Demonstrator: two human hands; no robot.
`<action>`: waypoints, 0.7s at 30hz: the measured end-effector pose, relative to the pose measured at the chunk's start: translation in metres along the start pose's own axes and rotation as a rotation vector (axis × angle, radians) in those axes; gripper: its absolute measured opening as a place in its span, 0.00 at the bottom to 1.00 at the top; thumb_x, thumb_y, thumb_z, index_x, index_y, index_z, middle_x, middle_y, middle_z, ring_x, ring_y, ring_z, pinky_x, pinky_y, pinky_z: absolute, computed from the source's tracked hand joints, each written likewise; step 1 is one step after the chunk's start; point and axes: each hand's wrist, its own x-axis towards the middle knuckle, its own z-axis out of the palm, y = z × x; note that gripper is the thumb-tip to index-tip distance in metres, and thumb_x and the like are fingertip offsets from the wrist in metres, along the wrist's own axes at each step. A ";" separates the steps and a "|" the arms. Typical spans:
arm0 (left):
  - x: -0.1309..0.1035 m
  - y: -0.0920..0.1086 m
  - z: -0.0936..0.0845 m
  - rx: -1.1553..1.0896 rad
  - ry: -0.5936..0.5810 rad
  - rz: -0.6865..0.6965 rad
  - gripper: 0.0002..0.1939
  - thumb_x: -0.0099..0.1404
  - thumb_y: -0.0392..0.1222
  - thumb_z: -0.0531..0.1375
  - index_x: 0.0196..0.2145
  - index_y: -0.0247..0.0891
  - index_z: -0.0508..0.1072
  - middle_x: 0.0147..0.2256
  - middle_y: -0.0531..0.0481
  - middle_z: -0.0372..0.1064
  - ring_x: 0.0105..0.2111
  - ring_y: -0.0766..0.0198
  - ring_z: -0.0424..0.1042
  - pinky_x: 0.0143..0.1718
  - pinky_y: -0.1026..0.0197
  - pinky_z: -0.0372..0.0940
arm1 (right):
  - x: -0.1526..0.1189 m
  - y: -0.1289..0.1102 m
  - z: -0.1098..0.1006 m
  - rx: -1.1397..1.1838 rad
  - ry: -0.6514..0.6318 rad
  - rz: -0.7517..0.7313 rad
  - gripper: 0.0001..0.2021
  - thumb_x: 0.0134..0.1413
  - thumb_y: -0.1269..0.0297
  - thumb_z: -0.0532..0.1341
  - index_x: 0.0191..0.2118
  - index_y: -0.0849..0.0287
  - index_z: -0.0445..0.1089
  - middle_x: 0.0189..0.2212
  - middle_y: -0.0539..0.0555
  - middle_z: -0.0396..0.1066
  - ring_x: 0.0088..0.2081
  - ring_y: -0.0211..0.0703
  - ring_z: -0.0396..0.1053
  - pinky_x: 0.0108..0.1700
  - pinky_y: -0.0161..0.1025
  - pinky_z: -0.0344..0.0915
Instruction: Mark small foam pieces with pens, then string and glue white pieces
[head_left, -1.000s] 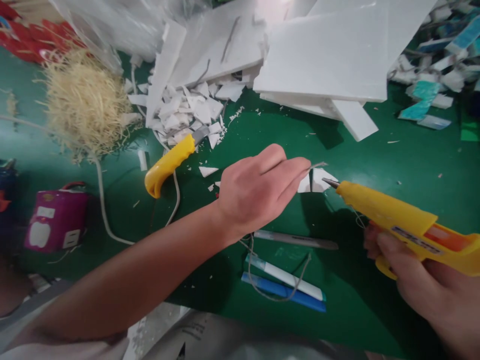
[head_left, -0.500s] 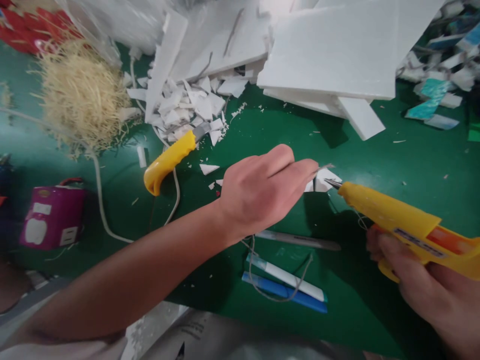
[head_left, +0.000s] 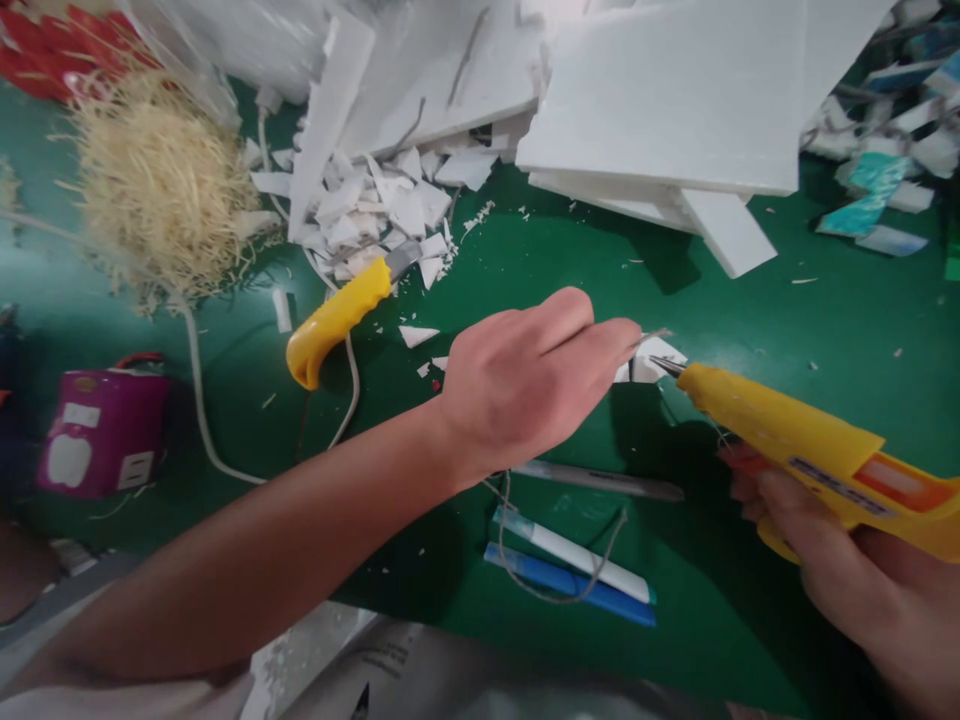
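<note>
My left hand (head_left: 525, 375) is closed in a pinch at the middle of the view, holding a small white foam piece (head_left: 661, 348) at its fingertips. Part of that piece is hidden behind the fingers. My right hand (head_left: 832, 560) grips a yellow hot glue gun (head_left: 780, 410) from the right. Its metal nozzle points left and reaches the white piece. A fine, clear strand hangs below the nozzle. Under my left wrist lie a grey pen (head_left: 600, 481), a white marker (head_left: 577, 553), a blue marker (head_left: 570, 585) and a loop of grey string (head_left: 551, 600).
A yellow-handled knife (head_left: 341, 320) lies left of my hand, beside broken white foam bits (head_left: 375, 210). Large white foam sheets (head_left: 667, 100) are stacked at the back. Straw-like shreds (head_left: 161, 190), a white cable (head_left: 196, 370) and a purple box (head_left: 105, 430) occupy the left side.
Almost nothing differs. The view has shifted slightly, and both hands and the glue gun keep nearly the same place over the white piece.
</note>
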 end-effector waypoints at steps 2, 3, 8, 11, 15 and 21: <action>0.000 0.000 0.000 0.014 -0.008 -0.003 0.14 0.77 0.40 0.54 0.38 0.40 0.79 0.27 0.56 0.68 0.25 0.73 0.65 0.27 0.66 0.57 | -0.001 0.006 0.001 0.054 -0.028 0.021 0.27 0.55 0.32 0.58 0.36 0.52 0.78 0.30 0.57 0.81 0.26 0.53 0.79 0.28 0.45 0.78; 0.000 0.000 0.000 0.019 -0.008 0.001 0.14 0.77 0.39 0.54 0.37 0.40 0.79 0.27 0.56 0.68 0.25 0.73 0.65 0.27 0.66 0.56 | -0.001 0.009 0.001 0.064 -0.025 0.034 0.26 0.55 0.33 0.58 0.36 0.52 0.78 0.29 0.56 0.81 0.27 0.53 0.79 0.28 0.44 0.78; 0.001 -0.001 0.001 0.026 -0.004 0.018 0.14 0.77 0.41 0.55 0.36 0.40 0.78 0.27 0.56 0.68 0.24 0.73 0.64 0.26 0.67 0.56 | 0.001 0.009 -0.002 -0.047 -0.019 -0.038 0.27 0.58 0.32 0.56 0.31 0.52 0.76 0.28 0.55 0.79 0.29 0.51 0.79 0.26 0.41 0.74; 0.001 -0.001 0.001 0.030 -0.018 0.013 0.15 0.76 0.40 0.54 0.34 0.41 0.77 0.28 0.56 0.68 0.24 0.73 0.63 0.26 0.66 0.56 | 0.003 0.004 -0.003 -0.083 -0.014 -0.100 0.28 0.58 0.31 0.55 0.30 0.52 0.75 0.27 0.55 0.79 0.29 0.50 0.78 0.25 0.39 0.72; 0.001 -0.001 0.001 0.034 -0.052 0.000 0.15 0.76 0.40 0.54 0.34 0.41 0.77 0.28 0.56 0.67 0.24 0.72 0.62 0.26 0.65 0.55 | 0.005 0.000 -0.002 -0.100 0.015 -0.064 0.34 0.55 0.25 0.51 0.31 0.52 0.76 0.24 0.55 0.77 0.26 0.51 0.77 0.24 0.41 0.71; 0.001 -0.001 0.003 0.075 -0.131 -0.007 0.15 0.76 0.40 0.53 0.34 0.43 0.77 0.28 0.56 0.66 0.24 0.72 0.61 0.25 0.66 0.52 | 0.009 -0.007 -0.006 -0.109 -0.008 -0.032 0.37 0.51 0.22 0.48 0.25 0.50 0.74 0.21 0.55 0.76 0.24 0.49 0.75 0.21 0.40 0.70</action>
